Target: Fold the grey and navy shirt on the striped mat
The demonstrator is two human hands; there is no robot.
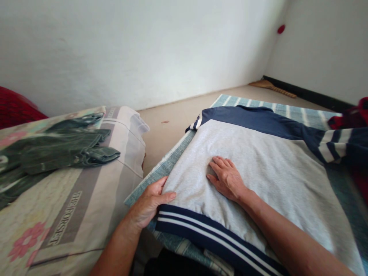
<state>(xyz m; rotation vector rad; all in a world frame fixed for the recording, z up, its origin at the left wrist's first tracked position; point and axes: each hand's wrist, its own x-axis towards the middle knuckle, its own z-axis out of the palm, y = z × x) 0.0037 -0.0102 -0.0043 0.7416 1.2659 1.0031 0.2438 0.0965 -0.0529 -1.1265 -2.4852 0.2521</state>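
A grey sweatshirt point(258, 172) with navy shoulders and a navy, white-striped hem lies spread out, its collar away from me. At its left edge, just above the hem, my left hand point(151, 201) pinches the fabric, thumb on top and fingers partly hidden underneath. My right hand point(225, 176) rests flat on the grey body of the garment, fingers stretched out and holding nothing. Under the sweatshirt is a blue-green cloth point(227, 100) with white stripes. The left sleeve's striped cuff shows at the far left corner, and the other sleeve reaches out to the right.
On the left, dark green trousers or a similar garment point(57, 153) lie on a flowered, grey-striped bed cover point(115, 203). Red fabric point(17, 107) is behind them. A straw-coloured brush or broom point(270, 86) lies by the far corner. Red-and-black cloth point(352, 115) sits at right.
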